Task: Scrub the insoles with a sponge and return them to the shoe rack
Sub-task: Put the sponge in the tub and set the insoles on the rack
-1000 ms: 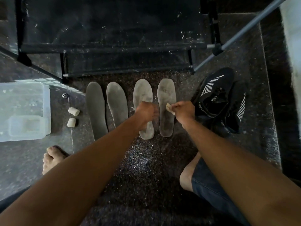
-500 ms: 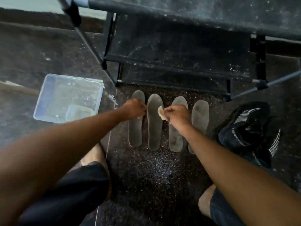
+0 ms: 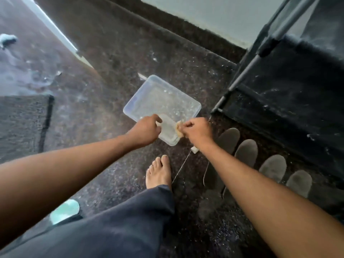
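here, both hands are reaching over the near corner of a clear plastic tub (image 3: pixel 162 98) sitting on the dark speckled floor (image 3: pixel 115 58). the right hand (image 3: pixel 198 130) is pinching a small pale sponge (image 3: pixel 179 129) between curled fingers, so that grip is clamped on the sponge, which is hanging just above the tub's near edge. the left hand (image 3: pixel 147 128) is hovering at the tub's rim with thumb and fingers drawn toward each other; whether its grip is holding anything, cannot tell, as the view is blurred there. a smaller clear container (image 3: pixel 168 127) is lying inside the tub between the two hands.

four grey insoles (image 3: pixel 246 151) are lying side by side on the floor to the right of the right forearm, toes pointing toward the black shoe rack (image 3: pixel 290 86), which is standing just beyond them. a small white piece (image 3: pixel 194 150) is lying on the floor under the right wrist, just beside the tub. a bare foot (image 3: pixel 159 172) and a dark trouser leg (image 3: pixel 121 226) are showing between the arms.
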### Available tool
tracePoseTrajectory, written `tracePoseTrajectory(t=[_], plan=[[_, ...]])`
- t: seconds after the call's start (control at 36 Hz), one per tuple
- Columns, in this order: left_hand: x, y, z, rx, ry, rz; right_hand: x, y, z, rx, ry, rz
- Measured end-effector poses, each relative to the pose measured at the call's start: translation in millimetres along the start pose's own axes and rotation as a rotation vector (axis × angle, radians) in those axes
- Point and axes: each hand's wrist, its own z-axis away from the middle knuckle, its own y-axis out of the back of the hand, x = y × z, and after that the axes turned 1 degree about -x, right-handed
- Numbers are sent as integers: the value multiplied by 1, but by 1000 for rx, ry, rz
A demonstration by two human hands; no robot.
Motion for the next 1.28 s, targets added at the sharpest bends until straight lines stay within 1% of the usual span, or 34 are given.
tracePoseTrajectory(t=[0.06, 0.17, 0.25, 0.33, 0.47, 0.56, 0.61, 0.72, 0.81, 0.92, 0.97, 1.08, 1.17, 1.22, 1.28], plan=[[-15, -5, 4, 37, 28, 42, -7, -12, -4, -1, 19, 69], [-31, -17, -3, 33, 55, 75, -9, -35, -11, -7, 53, 224], [-42, -29, -10, 32, 82, 105, -6, -47, -12, 25, 151, 432], [-40, -36, -11, 10, 95, 145, -6, -55, -11, -4, 231, 573], [-31, -49, -12, 16, 134, 242, -5, -67, -12, -54, 304, 771], [-30, -56, -11, -26, 140, 245, -4, -66, -12, -71, 315, 778], [-28, -53, -8, -37, 123, 211, -2, -62, -10, -63, 330, 726], [-12, -36, -7, -16, 37, 136, 9, -43, 2, 54, 332, 590], [14, -20, -6, 11, -3, 170, 24, -19, 12, 162, 260, 472], [62, -6, -1, 14, -17, 237, 52, 22, 30, 213, 43, 302], [89, -5, -1, -32, -43, 239, 69, 44, 41, 227, -57, 249], [147, -18, 1, -129, -125, 154, 93, 91, 69, 254, -197, 204], [178, -39, 8, -247, -97, 78, 111, 118, 90, 261, -312, 208], [189, -58, 10, -340, -73, -33, 127, 128, 98, 285, -364, 163], [192, -81, 11, -420, -34, -79, 143, 133, 106, 279, -415, 130]])
